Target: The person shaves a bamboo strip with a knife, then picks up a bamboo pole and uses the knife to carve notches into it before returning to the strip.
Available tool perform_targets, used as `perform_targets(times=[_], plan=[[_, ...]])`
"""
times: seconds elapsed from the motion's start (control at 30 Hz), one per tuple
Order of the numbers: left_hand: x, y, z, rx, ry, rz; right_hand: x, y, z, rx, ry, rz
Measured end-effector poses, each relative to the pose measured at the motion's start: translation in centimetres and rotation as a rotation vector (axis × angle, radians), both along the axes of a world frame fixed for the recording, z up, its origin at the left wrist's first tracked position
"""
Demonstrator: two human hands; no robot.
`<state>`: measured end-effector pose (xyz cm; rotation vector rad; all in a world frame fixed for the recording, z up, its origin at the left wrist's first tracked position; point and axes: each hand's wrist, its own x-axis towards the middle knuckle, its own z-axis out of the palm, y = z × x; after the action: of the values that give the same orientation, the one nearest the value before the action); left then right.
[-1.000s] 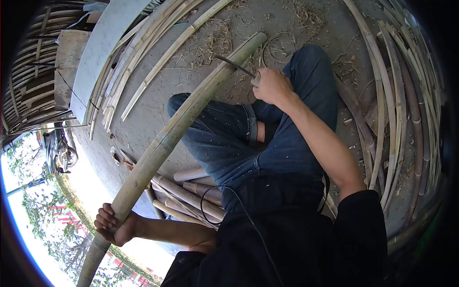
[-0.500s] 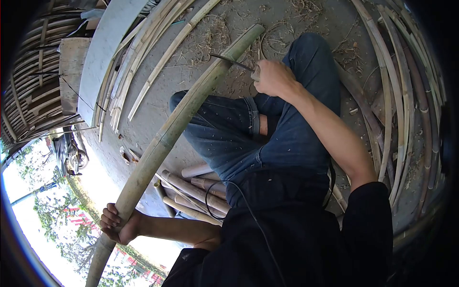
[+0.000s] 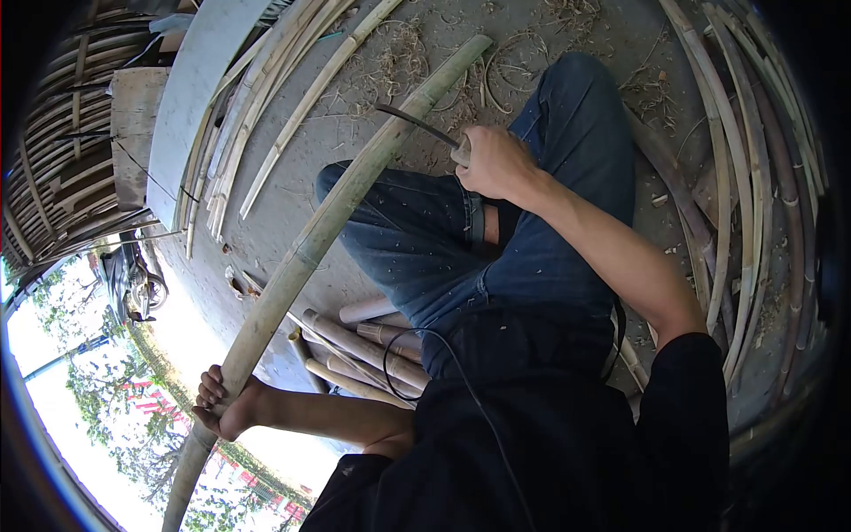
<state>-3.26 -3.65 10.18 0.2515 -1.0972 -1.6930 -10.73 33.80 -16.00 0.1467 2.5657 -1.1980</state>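
Note:
A long greenish bamboo pole (image 3: 306,248) slants across the view, from the lower left up to its far end at top centre. My left hand (image 3: 228,405) is wrapped round its lower part. In my right hand (image 3: 501,164) is the handle of a knife with a thin dark blade (image 3: 415,121). That blade lies across the upper part of the pole, seemingly touching it. Beneath the pole is my bent leg in blue jeans (image 3: 399,239), dotted with small pale chips.
Long bamboo strips (image 3: 284,97) lie at the upper left beside a pale board (image 3: 191,106). More bamboo lengths (image 3: 753,177) curve along the right. Short bamboo pieces (image 3: 372,350) are piled near my hip. Curly shavings (image 3: 408,66) litter the floor. A motorbike (image 3: 133,279) stands far left.
My right hand has drawn the knife a little down the pole, toward me. The pole's far end has shifted slightly upward, and my left hand keeps its hold.

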Motion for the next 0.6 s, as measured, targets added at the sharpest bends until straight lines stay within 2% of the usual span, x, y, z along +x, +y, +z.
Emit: perform_targets(times=[0.03,0.1,0.3,0.33,0.37,0.4,0.43,0.5,0.53,0.6], plan=[[0.1,-0.2,-0.2,0.004,0.025,-0.004,-0.6,1.0,-0.3,0.006,0.001,-0.003],[0.0,0.6,-0.3,0.037,0.022,0.049,-2.4,2.8,-0.9,-0.021,-0.155,-0.022],[0.3,-0.5,-0.4,0.018,0.020,-0.018,-0.4,1.3,-0.8,0.027,-0.014,-0.014],[-0.1,1.0,-0.2,0.031,0.012,0.036,-1.8,2.6,-1.3,0.059,-0.139,-0.059],[0.3,0.4,-0.1,0.002,-0.024,-0.004,-3.1,3.7,-2.0,0.090,-0.261,-0.105],[0.5,0.3,0.0,0.002,-0.006,-0.014,-3.5,4.1,-3.8,0.074,-0.239,-0.138],[0.4,0.3,0.0,0.003,0.010,-0.029,-2.9,3.4,-3.3,0.073,-0.243,-0.143],[0.3,0.0,-0.2,-0.039,0.035,-0.040,-0.6,1.3,-0.7,0.030,-0.072,-0.051],[0.1,0.4,0.0,0.022,0.019,-0.019,0.9,0.4,-0.2,-0.021,-0.021,0.029],[0.0,0.4,0.1,0.028,-0.010,0.005,0.4,0.9,0.1,-0.020,-0.057,0.007]])
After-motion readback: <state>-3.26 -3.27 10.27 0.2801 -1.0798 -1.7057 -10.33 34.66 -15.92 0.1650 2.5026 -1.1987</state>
